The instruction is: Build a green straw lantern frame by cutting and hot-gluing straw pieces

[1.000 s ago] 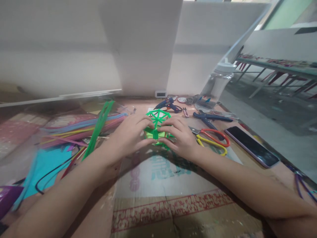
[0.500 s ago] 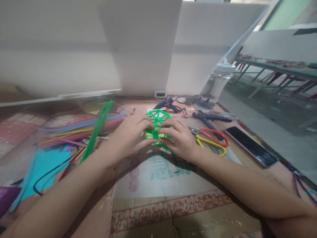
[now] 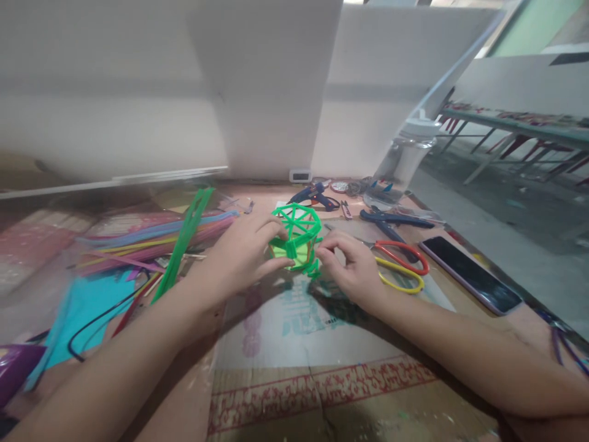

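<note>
A small green cage-like model (image 3: 301,236) stands on the clear sheet in front of me, with a spoked, many-sided top and a lighter green floor. My left hand (image 3: 251,248) is closed on its near left side, thumb low and fingers higher, around a thick green strip (image 3: 291,248). Just right of the model, apart from its frame, is my right hand (image 3: 347,264), its fingers curled and pinched together. Whatever may be between those fingertips is too small to see. Small green zigzag pieces (image 3: 311,269) show at the model's lower right.
Scissors (image 3: 402,258), pliers (image 3: 396,218) and a phone (image 3: 469,273) lie to the right. A glue gun (image 3: 313,195) and a water bottle (image 3: 409,153) are behind. Green pipe cleaners (image 3: 184,239) and a blue sheet (image 3: 94,313) lie left. White boards (image 3: 267,92) stand at the back.
My right hand has let go of the green model and pulled back to the right, its fingers now curled. My left hand keeps its hold in nearly the same place.
</note>
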A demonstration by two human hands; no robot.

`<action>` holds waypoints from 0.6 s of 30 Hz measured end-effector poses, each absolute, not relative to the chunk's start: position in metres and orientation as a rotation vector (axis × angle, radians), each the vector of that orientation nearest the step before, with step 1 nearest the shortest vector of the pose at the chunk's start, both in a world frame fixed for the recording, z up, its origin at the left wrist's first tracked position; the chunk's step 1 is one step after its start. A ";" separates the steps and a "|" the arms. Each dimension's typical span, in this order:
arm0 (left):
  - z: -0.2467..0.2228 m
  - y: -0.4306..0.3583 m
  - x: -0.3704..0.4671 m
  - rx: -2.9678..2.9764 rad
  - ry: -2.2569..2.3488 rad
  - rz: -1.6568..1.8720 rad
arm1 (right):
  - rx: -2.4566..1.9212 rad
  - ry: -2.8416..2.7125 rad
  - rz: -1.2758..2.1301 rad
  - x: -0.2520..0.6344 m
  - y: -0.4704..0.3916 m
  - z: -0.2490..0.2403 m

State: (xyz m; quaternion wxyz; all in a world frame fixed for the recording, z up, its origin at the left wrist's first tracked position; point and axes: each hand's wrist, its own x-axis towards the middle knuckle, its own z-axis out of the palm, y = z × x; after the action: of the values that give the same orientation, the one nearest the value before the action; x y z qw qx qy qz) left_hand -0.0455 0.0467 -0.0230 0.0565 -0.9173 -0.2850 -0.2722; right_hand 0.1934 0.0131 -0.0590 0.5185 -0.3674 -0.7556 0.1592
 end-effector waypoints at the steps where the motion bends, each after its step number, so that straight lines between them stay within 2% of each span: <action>1: -0.023 0.046 -0.045 -2.772 -0.883 -0.822 | -0.961 -1.767 0.575 0.191 0.011 -0.060; 4: -0.024 0.046 -0.044 -2.745 -0.922 -0.817 | -1.050 -1.526 1.087 0.179 0.010 -0.063; 8: -0.020 0.048 -0.047 -2.744 -0.940 -0.794 | -0.944 -1.142 1.452 0.166 0.014 -0.065; 12: -0.016 0.050 -0.049 -2.771 -0.924 -0.775 | -0.841 -0.999 1.626 0.159 0.017 -0.063; 18: -0.016 0.049 -0.047 -2.820 -0.823 -0.874 | -0.841 -0.956 1.676 0.159 0.020 -0.064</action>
State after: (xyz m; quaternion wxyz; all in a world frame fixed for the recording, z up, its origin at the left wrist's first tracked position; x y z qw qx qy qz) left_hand -0.0467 0.0486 -0.0165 0.0385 -0.9194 -0.2684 -0.2849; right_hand 0.1592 0.0196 -0.0640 0.4955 -0.3470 -0.3947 0.6916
